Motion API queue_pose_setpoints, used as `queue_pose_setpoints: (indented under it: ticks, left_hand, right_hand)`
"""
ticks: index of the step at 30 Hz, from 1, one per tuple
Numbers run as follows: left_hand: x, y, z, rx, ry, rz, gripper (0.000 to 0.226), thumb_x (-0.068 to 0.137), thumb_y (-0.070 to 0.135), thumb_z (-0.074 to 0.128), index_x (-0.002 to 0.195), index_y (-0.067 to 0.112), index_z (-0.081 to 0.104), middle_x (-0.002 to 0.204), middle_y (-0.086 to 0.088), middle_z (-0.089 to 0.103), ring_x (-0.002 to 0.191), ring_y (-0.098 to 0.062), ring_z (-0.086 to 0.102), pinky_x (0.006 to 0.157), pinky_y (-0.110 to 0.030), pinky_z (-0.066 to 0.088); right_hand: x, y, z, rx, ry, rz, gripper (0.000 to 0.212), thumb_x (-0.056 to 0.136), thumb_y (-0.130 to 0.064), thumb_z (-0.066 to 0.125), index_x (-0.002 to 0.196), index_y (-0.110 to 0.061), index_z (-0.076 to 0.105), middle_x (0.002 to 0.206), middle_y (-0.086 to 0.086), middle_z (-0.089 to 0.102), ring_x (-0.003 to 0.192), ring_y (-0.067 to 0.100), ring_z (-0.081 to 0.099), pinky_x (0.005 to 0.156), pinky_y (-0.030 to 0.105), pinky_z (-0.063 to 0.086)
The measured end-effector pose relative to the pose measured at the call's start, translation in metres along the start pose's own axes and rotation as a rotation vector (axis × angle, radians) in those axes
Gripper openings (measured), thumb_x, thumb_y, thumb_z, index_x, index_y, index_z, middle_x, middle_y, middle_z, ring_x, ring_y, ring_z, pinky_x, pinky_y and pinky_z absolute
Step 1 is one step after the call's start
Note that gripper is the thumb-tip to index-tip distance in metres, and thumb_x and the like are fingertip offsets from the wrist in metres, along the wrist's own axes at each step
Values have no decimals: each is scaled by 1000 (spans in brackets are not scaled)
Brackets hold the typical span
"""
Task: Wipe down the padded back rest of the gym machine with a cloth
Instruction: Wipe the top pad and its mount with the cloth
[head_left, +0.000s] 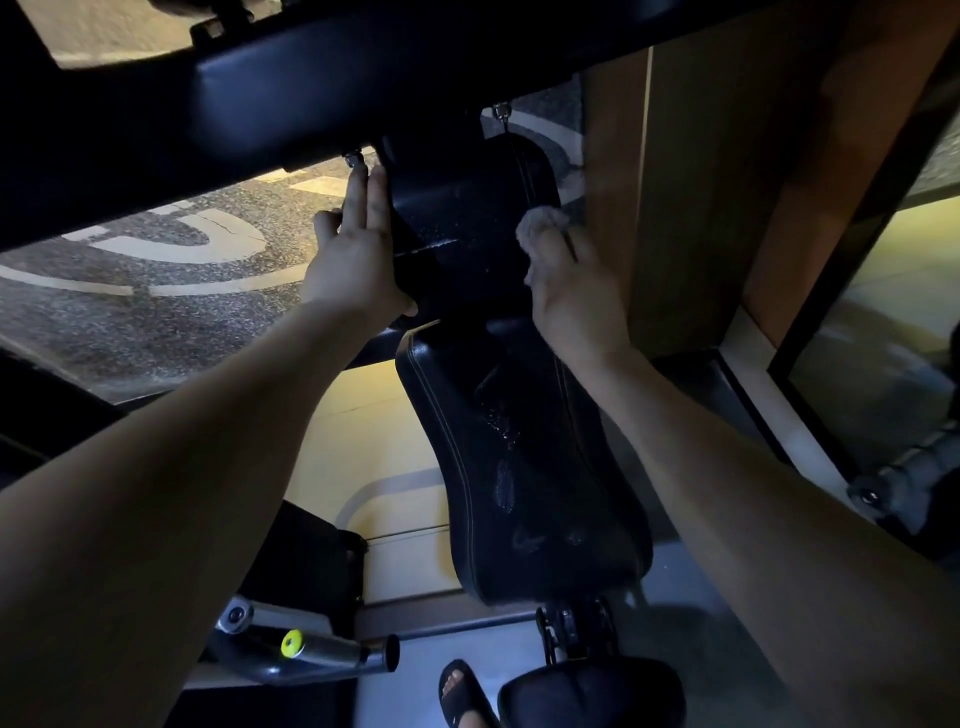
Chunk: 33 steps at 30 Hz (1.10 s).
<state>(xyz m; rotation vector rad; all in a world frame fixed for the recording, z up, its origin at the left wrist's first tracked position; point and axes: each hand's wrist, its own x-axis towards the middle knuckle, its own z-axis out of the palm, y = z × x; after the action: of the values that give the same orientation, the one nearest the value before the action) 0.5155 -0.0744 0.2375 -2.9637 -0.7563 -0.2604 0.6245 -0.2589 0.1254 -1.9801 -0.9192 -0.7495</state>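
Note:
The black padded back rest (467, 218) stands upright in the middle of the view, with wet specks on its surface. My left hand (358, 249) grips its left edge, fingers stretched up along the side. My right hand (571, 291) is closed on a crumpled grey cloth (540, 221) and presses it against the right edge of the pad. Below them lies the black padded seat (524, 467), streaked with damp marks.
A thick black machine arm (311, 78) crosses overhead. A wooden pillar (691, 182) stands close on the right. A metal lever with a yellow knob (292, 643) sits low left, a second pad (592, 696) at the bottom, and a foot in a black slide (460, 691) beside it.

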Motion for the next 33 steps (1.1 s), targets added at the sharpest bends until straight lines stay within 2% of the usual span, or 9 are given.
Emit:
queue_pose_setpoints:
  ticks: [3, 6, 8, 10, 14, 20, 25, 28, 33]
  left_hand:
    - [0, -1, 0, 5, 17, 11, 141, 68, 23, 93, 161, 22, -13, 169, 6, -13, 145, -44, 17, 104, -52, 45]
    - [-1, 0, 0, -5, 8, 1, 141, 68, 22, 93, 161, 22, -13, 170, 6, -12, 145, -42, 17, 102, -53, 45]
    - [-1, 0, 0, -11, 6, 1, 140, 68, 21, 93, 161, 22, -12, 170, 4, -10, 146, -42, 16, 103, -53, 45]
    - [0, -1, 0, -7, 6, 4, 140, 69, 22, 93, 161, 22, -12, 170, 4, -10, 146, -43, 16, 104, -53, 44]
    - [1, -3, 1, -9, 16, 25, 140, 69, 22, 92, 161, 20, -13, 170, 3, -11, 144, -44, 18, 105, -51, 43]
    - [0, -3, 2, -27, 20, 26, 139, 69, 21, 92, 161, 21, -12, 169, 6, -12, 144, -43, 18, 101, -51, 47]
    - [1, -5, 6, -34, 33, 40, 139, 68, 21, 92, 161, 21, -11, 169, 8, -14, 143, -42, 20, 99, -49, 48]
    - [3, -6, 8, -44, 43, 43, 139, 68, 21, 92, 161, 21, -11, 169, 9, -13, 142, -41, 20, 94, -50, 51]
    - [3, -8, 7, -52, 32, 38, 139, 68, 21, 92, 161, 22, -12, 169, 8, -11, 142, -42, 19, 94, -53, 51]
  right_hand:
    - [-25, 2, 3, -24, -97, -103, 31, 101, -2, 40, 125, -6, 60, 106, 11, 60, 81, 20, 59, 73, 33, 56]
    - [-7, -2, -1, 2, -123, -106, 32, 100, -4, 36, 125, -7, 55, 104, 9, 59, 77, 20, 59, 67, 40, 55]
    - [14, -5, -4, 31, -78, -65, 36, 98, -8, 38, 132, -11, 50, 109, 11, 61, 83, 26, 61, 71, 41, 55]
    - [18, -8, -4, 46, -48, -30, 43, 99, -7, 43, 142, -10, 46, 119, 13, 61, 92, 28, 62, 76, 37, 55]
    - [-5, -5, -2, 27, -192, -103, 48, 103, -8, 43, 151, -11, 40, 115, 7, 56, 84, 17, 57, 71, 35, 55]
    - [25, -9, -4, 8, -67, -100, 45, 99, -5, 49, 144, -5, 51, 119, 17, 59, 92, 30, 61, 72, 38, 56]
    - [9, -7, -2, -31, -171, -127, 48, 100, -9, 44, 148, -8, 45, 120, 16, 57, 88, 32, 62, 67, 44, 58]
    - [30, -9, -9, -54, -133, -129, 42, 100, -11, 43, 141, -7, 52, 119, 18, 58, 88, 35, 61, 66, 45, 56]
    - [40, -21, -2, -11, -60, -41, 43, 101, -9, 45, 143, -6, 50, 125, 20, 57, 93, 36, 61, 69, 39, 53]
